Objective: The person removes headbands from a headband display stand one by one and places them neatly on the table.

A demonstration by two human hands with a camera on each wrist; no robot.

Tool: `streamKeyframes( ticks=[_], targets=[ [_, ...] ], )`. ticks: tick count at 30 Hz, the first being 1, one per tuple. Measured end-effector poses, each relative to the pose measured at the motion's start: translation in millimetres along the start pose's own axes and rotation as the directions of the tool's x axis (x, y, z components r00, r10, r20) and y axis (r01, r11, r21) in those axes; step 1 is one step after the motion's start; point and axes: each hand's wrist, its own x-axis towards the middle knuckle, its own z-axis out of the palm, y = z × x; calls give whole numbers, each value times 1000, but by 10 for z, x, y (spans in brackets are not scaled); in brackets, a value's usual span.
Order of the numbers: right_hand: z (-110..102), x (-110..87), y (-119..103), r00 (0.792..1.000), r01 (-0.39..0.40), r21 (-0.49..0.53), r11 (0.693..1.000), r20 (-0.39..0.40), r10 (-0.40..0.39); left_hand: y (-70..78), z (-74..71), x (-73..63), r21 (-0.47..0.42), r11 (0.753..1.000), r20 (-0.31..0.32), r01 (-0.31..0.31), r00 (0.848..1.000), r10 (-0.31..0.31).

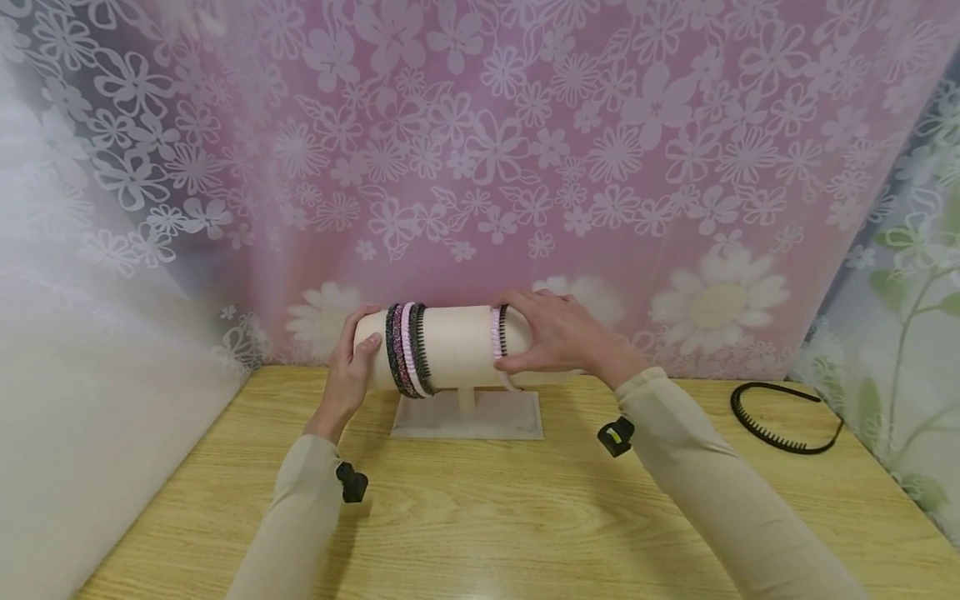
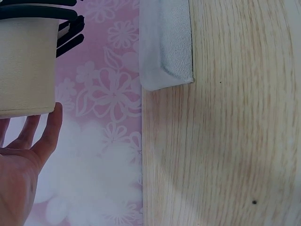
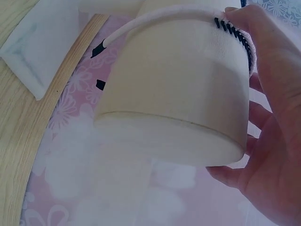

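Note:
A cream cylindrical headband stand (image 1: 459,343) stands at the back of the table. My left hand (image 1: 348,377) grips its left end, with thumb in front and fingers reaching over and behind. Several headbands (image 1: 408,350), dark glittery ones and a pale pink one, ring the cylinder just right of that hand. Toward the right end sits another pink headband (image 1: 496,332) with black teeth inside. My right hand (image 1: 562,335) pinches this band, thumb at its front and fingers over the top. In the right wrist view the pink headband (image 3: 155,15) curves round the cylinder, its black tips sticking out.
The stand's pale flat base (image 1: 487,422) rests on the wooden table (image 1: 480,517). Over at the right edge lies a black toothed headband (image 1: 783,443). A pink flowered curtain (image 1: 480,167) hangs close behind the stand.

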Motion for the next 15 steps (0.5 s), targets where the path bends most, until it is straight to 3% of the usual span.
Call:
streamKeyframes(
  ticks=[15],
  targets=[
    [26, -75, 107, 999, 13, 61, 998, -44, -10, -4, 2, -3, 5, 1000, 0, 0, 1000, 0]
  ],
)
